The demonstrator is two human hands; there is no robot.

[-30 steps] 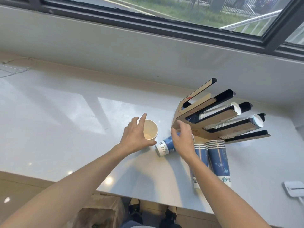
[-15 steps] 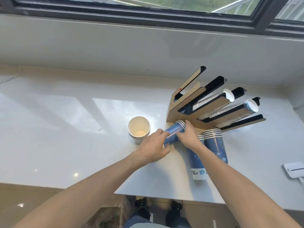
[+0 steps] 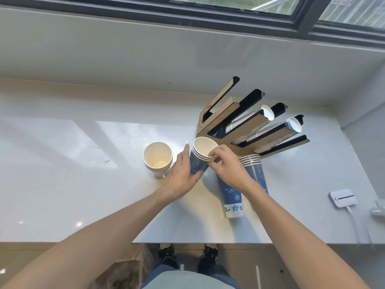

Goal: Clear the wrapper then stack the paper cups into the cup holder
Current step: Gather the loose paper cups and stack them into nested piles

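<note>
Counter (image 3: 73,184); hands hiding cup stack (image 3: 203,155)

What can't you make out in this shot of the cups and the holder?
- Head view: the lower part of the held cups is hidden by the left hand.
- One lying cup stack is partly covered by the right hand.
- Cup count in the holder: rims too small.
- No wrapper identifiable.
</note>
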